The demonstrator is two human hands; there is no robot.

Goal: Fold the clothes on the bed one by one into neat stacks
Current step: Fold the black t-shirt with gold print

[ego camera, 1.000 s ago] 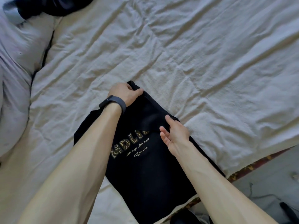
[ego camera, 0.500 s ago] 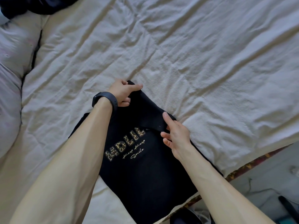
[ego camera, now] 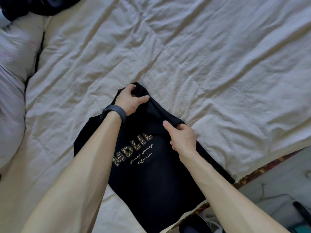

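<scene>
A black T-shirt [ego camera: 151,179] with leopard-print letters and gold script lies on the bed near its front edge, partly folded. My left hand [ego camera: 129,100], with a dark band on the wrist, grips the shirt's far corner and bunches the cloth. My right hand [ego camera: 181,135] pinches the folded far edge further right, thumb on top. Both forearms cross over the shirt and hide parts of it.
The bed is covered by a wrinkled cream sheet [ego camera: 202,61]. Pale pillows [ego camera: 11,91] lie along the left side. A heap of dark clothing [ego camera: 33,5] sits at the top left corner. The bed's patterned edge [ego camera: 262,170] and the floor show at lower right.
My right hand has closed on the shirt's folded edge, where before its fingers lay flat. My left hand has curled tighter on the far corner, lifting the cloth slightly.
</scene>
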